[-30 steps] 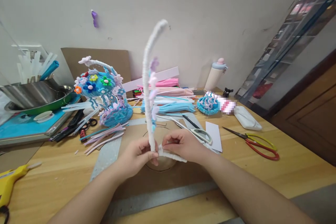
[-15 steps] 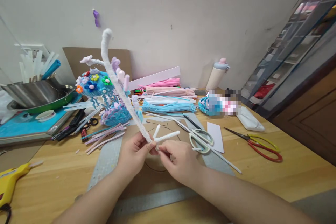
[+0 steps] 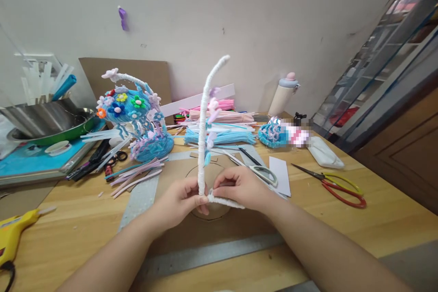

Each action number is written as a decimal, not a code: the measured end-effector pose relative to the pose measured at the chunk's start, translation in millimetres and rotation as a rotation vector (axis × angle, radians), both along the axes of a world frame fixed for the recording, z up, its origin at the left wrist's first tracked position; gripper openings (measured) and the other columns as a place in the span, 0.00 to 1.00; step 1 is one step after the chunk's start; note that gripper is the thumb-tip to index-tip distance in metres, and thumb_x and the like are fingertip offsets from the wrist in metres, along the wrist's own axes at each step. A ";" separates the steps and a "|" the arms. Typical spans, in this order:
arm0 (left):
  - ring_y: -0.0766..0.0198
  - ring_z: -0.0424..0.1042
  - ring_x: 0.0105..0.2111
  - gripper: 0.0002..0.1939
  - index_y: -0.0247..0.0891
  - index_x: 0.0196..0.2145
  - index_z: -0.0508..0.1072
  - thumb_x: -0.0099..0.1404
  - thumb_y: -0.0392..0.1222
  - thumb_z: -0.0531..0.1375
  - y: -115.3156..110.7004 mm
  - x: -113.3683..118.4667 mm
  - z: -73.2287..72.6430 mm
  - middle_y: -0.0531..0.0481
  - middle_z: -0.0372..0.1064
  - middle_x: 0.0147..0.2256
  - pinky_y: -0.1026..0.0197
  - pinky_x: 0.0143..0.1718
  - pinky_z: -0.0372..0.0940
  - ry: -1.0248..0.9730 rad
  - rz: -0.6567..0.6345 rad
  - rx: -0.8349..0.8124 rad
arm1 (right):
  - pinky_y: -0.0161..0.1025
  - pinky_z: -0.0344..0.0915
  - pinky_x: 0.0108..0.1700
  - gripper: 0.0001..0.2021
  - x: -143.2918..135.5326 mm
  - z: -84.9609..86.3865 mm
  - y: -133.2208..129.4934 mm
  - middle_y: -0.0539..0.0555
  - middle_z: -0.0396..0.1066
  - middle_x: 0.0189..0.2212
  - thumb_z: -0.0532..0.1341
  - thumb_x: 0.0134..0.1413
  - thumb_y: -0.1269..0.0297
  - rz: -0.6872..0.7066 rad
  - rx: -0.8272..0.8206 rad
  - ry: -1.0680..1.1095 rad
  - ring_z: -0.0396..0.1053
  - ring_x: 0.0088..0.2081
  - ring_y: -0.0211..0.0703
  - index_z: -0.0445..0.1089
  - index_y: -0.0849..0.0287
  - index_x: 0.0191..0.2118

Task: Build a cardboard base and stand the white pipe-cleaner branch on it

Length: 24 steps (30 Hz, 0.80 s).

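Observation:
A white wrapped stem [image 3: 202, 132] stands nearly upright, its top curving right, with small purple, pink and blue pieces along its right side. My left hand [image 3: 185, 198] pinches the stem near its lower end. Close beside it on the right, my right hand [image 3: 241, 189] has its fingers closed at the short white branch [image 3: 227, 202] that runs from the stem's base. Its fingertips partly hide the branch. Both hands are above a brown cardboard sheet [image 3: 171, 232] with a circle drawn on it.
A flowered blue craft piece [image 3: 132, 105] stands behind on the left. Blue pipe cleaners [image 3: 221, 137] lie at the back. Scissors with red and yellow handles [image 3: 342, 187] are on the right, a yellow glue gun [image 3: 17, 232] at the left edge, and a bottle [image 3: 283, 96] by the wall.
The stem has swung from leaning left to nearly upright, its tip now bending right. The short branch points lower, and my right hand has risen slightly beside it.

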<state>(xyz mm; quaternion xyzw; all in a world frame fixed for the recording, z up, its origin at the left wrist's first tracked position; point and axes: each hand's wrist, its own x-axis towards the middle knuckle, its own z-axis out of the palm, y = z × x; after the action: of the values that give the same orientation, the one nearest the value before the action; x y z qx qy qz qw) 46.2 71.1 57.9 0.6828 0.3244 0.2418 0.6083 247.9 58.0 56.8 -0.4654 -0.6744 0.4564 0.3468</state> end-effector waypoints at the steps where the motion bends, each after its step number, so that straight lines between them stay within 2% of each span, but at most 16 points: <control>1: 0.65 0.72 0.25 0.04 0.35 0.30 0.69 0.60 0.38 0.59 -0.7 -0.5 -0.4 0.52 0.72 0.24 0.64 0.28 0.67 -0.016 0.002 -0.012 | 0.31 0.53 0.22 0.07 0.6 -1.6 2.5 0.46 0.65 0.18 0.68 0.43 0.62 0.016 -0.091 0.092 0.59 0.20 0.33 0.73 0.61 0.27; 3: 0.65 0.72 0.25 0.05 0.35 0.30 0.68 0.61 0.39 0.59 -1.8 -1.0 -1.4 0.52 0.73 0.23 0.64 0.29 0.67 -0.047 0.019 -0.023 | 0.31 0.51 0.20 0.10 0.5 -5.3 5.9 0.45 0.63 0.16 0.69 0.40 0.60 0.044 -0.175 0.215 0.57 0.19 0.32 0.72 0.61 0.27; 5: 0.65 0.73 0.24 0.06 0.35 0.30 0.67 0.60 0.41 0.60 -2.3 -0.5 -2.4 0.51 0.73 0.23 0.63 0.29 0.67 -0.093 0.070 -0.015 | 0.32 0.56 0.23 0.12 -2.1 -9.2 6.9 0.47 0.67 0.19 0.69 0.40 0.58 0.047 -0.169 0.281 0.61 0.21 0.34 0.71 0.61 0.27; 8: 0.65 0.73 0.23 0.07 0.35 0.30 0.68 0.59 0.42 0.61 -2.3 2.3 -4.7 0.52 0.73 0.22 0.63 0.28 0.67 -0.174 0.197 0.018 | 0.37 0.63 0.32 0.11 -11.6 -15.2 3.7 0.52 0.73 0.26 0.67 0.41 0.57 -0.017 -0.088 0.339 0.69 0.29 0.40 0.71 0.60 0.26; 12: 0.67 0.72 0.22 0.06 0.37 0.30 0.68 0.58 0.42 0.61 -1.8 6.6 -9.4 0.55 0.72 0.21 0.64 0.28 0.67 -0.214 0.345 0.059 | 0.39 0.64 0.35 0.07 -27.6 -20.7 -8.3 0.53 0.75 0.27 0.63 0.46 0.62 -0.143 0.028 0.326 0.70 0.31 0.43 0.73 0.59 0.27; 14: 0.67 0.72 0.23 0.06 0.37 0.30 0.68 0.59 0.41 0.61 -1.0 8.0 -11.3 0.56 0.71 0.21 0.65 0.29 0.67 -0.207 0.407 0.076 | 0.38 0.62 0.35 0.06 -31.8 -20.0 -15.3 0.53 0.75 0.28 0.60 0.50 0.65 -0.170 0.136 0.200 0.70 0.32 0.43 0.74 0.59 0.30; 18: 0.66 0.72 0.23 0.05 0.37 0.29 0.69 0.58 0.41 0.61 0.9 8.7 -13.2 0.56 0.71 0.22 0.65 0.28 0.68 -0.155 0.452 0.101 | 0.36 0.58 0.32 0.09 -30.7 -14.1 -24.1 0.51 0.73 0.28 0.55 0.55 0.70 -0.170 0.427 -0.230 0.68 0.30 0.40 0.73 0.57 0.33; 24: 0.63 0.72 0.26 0.06 0.37 0.32 0.71 0.59 0.41 0.60 3.6 4.8 -20.4 0.53 0.71 0.25 0.62 0.30 0.68 -0.037 0.402 0.161 | 0.36 0.57 0.34 0.08 -23.1 -14.4 -22.6 0.52 0.73 0.29 0.54 0.57 0.71 -0.109 0.606 -0.441 0.68 0.32 0.41 0.70 0.58 0.33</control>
<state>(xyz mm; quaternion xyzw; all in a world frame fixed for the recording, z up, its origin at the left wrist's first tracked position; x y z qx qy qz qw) 51.0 74.8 37.5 0.6462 0.4225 0.3958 0.4972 224.8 35.4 42.4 -0.4636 -0.8117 0.1059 0.3391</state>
